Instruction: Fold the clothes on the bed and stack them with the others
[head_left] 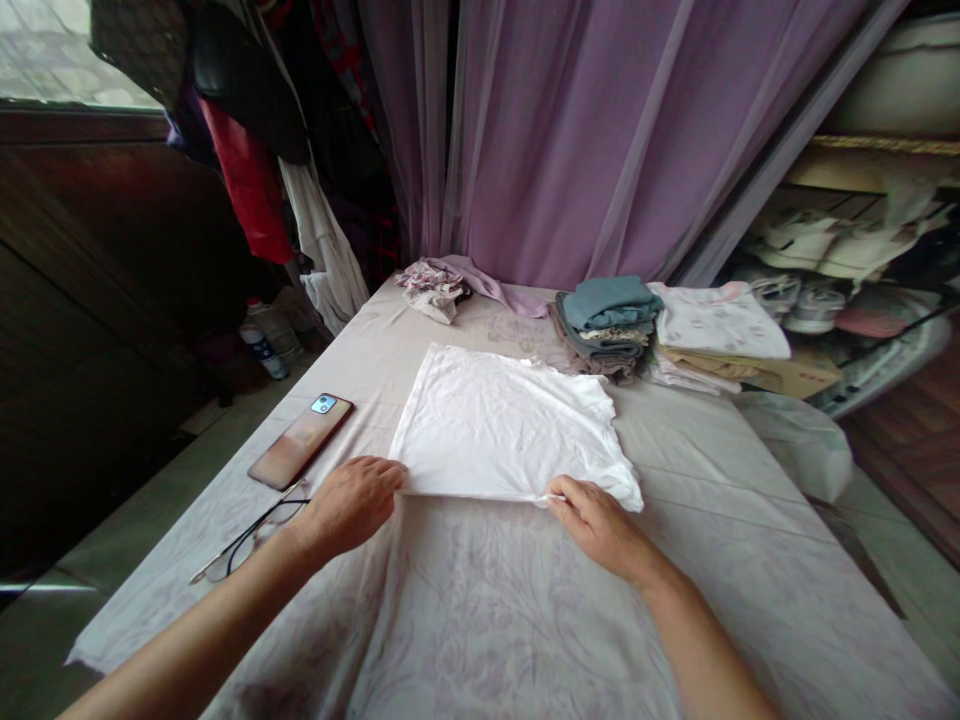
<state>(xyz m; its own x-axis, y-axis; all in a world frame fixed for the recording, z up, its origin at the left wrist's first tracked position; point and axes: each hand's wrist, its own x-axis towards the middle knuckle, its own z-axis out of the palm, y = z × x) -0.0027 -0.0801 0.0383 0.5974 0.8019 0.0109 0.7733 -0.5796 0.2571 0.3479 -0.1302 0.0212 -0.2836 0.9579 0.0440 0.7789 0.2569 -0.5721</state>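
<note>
A white cloth garment point(502, 425) lies spread and folded flat on the covered table, slightly wrinkled, its right edge bunched. My left hand point(356, 500) grips its near left corner, the fingers closed over the edge. At the near edge, toward the right, my right hand point(592, 515) pinches the fabric between thumb and fingers. The near edge runs straight between both hands. Beside my left hand lie a phone point(301, 440), back side up, and a pair of glasses point(255, 535), partly hidden by my forearm.
A stack of folded dark and teal clothes point(607, 320) stands at the back right, next to folded light clothes point(720, 320). A crumpled floral cloth point(435, 288) lies at the back. Purple curtains point(555, 130) hang behind the table point(750, 560); shelves with shoes point(814, 305) are at right.
</note>
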